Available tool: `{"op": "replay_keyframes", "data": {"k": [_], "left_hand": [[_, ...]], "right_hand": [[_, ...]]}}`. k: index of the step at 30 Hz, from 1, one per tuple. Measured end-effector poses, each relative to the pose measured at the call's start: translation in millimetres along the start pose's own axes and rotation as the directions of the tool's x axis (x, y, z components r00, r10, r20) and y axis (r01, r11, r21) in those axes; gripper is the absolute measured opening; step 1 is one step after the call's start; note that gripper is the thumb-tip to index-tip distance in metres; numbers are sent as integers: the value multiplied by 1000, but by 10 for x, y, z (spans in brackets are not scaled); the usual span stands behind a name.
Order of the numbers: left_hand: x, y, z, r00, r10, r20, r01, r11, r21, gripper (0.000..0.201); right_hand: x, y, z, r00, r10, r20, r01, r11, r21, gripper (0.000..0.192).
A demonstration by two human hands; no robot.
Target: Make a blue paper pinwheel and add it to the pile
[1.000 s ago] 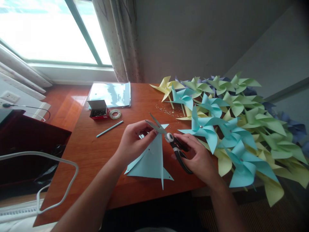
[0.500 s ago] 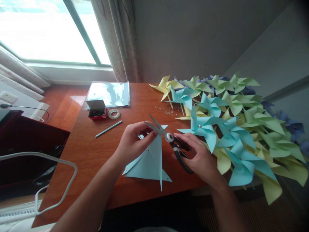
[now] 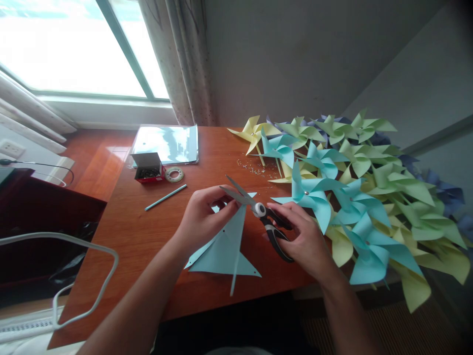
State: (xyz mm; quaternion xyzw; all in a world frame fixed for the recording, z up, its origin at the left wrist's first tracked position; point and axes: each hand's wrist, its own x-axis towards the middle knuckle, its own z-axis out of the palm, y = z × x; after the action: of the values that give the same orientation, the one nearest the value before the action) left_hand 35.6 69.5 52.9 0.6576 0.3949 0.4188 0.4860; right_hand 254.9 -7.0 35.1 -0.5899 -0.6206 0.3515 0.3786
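My right hand is wrapped round the black-and-white handles of a pair of scissors, whose blades are parted and point up to the left. Between thumb and fingers my left hand pinches a light blue paper sheet close to the blades. The sheet is slit, with small holes at its middle and at corners, and its flaps hang down over the table. Part of its upper edge is hidden by my left fingers and the scissors. A light blue stick lies to the left of my left hand.
On the wooden table are a small red box of dark pieces, a tape roll and plastic-wrapped sheets. Scattered tiny beads lie near many paper pinwheels on the right. A white cable frame borders the left.
The narrow front flap of the blue sheet has swung left at its lower end. The sheet has shifted slightly left; both hands and the scissors stay nearly in place.
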Motion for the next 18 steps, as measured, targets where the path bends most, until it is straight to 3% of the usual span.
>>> {"op": "replay_keyframes", "data": {"k": [3,6,9,13,18], "left_hand": [[-5,4,3,1000,-23,-21,24,999,32,13],[-2,-4,7,999,-41,-31,41,999,7,13],[4,-23,10,996,-74,-50,73,997,-36,14],[11,-35,8,994,-99,-55,94,993,-73,17],[13,-25,0,995,-97,-36,96,995,-30,19]], "right_hand": [[9,6,26,993,111,-28,-105,980,172,47],[10,-4,49,964,258,56,-257,865,431,45],[22,-22,62,957,255,135,-286,776,561,37],[51,-44,57,958,264,116,-281,770,572,33],[31,-61,28,929,354,105,-364,832,420,44]]}}
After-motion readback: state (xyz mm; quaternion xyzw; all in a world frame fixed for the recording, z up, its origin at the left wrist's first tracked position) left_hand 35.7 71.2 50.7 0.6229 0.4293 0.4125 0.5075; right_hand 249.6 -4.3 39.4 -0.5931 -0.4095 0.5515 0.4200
